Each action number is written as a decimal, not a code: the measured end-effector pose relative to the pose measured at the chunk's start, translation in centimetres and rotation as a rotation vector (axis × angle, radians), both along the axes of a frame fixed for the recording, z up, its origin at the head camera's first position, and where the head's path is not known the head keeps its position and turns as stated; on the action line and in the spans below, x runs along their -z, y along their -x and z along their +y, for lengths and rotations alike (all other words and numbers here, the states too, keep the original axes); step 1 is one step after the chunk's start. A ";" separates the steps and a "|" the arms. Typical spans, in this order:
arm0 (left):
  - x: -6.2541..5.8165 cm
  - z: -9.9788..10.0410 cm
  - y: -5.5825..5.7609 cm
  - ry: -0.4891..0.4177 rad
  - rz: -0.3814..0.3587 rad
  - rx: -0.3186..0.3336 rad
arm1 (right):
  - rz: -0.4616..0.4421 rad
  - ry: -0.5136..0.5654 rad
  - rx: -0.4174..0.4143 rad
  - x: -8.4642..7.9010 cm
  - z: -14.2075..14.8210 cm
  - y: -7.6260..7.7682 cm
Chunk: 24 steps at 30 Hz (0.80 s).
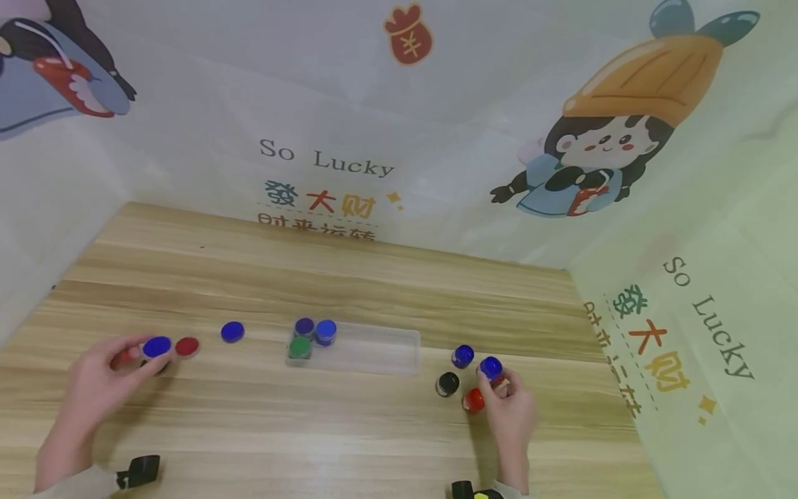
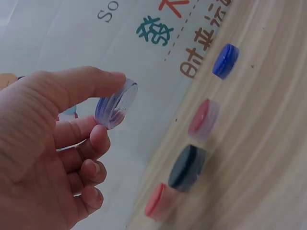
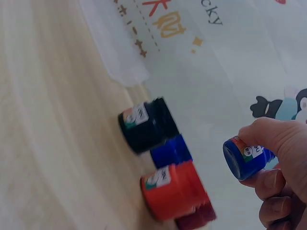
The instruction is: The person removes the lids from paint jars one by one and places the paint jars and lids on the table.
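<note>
My left hand (image 1: pixel 100 381) pinches a blue lid (image 1: pixel 157 346) between thumb and index finger, raised over the table; its clear, hollow underside shows in the left wrist view. Below lie a black lid (image 2: pixel 187 167), a red lid (image 1: pixel 187 346) and another red lid (image 2: pixel 157 201), with a blue lid (image 1: pixel 233 332) farther right. My right hand (image 1: pixel 512 409) grips an uncapped blue paint jar (image 3: pixel 244 157) between thumb and fingers, above the table. Beside it stand open jars: a black one (image 1: pixel 447 384), a blue one (image 1: pixel 463 356), a red one (image 1: pixel 473 400) and a dark red one (image 3: pixel 197 218), partly hidden.
A clear plastic tray (image 1: pixel 374 350) lies mid-table, with two blue-capped jars and a green-capped jar (image 1: pixel 300 347) grouped at its left end. Printed sheets (image 1: pixel 206 104) wall the wooden table (image 1: pixel 299 430) at the back and both sides.
</note>
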<state>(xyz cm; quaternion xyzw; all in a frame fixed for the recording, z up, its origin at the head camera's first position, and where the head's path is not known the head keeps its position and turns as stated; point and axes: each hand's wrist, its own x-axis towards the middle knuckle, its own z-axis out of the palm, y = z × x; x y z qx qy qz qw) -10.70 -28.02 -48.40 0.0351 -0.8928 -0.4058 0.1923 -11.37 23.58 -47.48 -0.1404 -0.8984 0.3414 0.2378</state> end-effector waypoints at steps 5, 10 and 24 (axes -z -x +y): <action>0.7 -0.4 -1.2 0.020 -0.010 -0.017 | -0.063 -0.011 0.089 0.6 1.0 -1.4; 1.5 -0.9 -2.3 0.029 -0.096 -0.003 | -0.157 -0.005 0.158 0.8 1.8 -2.3; 2.8 -0.5 -3.5 0.017 -0.396 0.003 | -0.272 -0.047 0.162 1.7 2.8 -3.1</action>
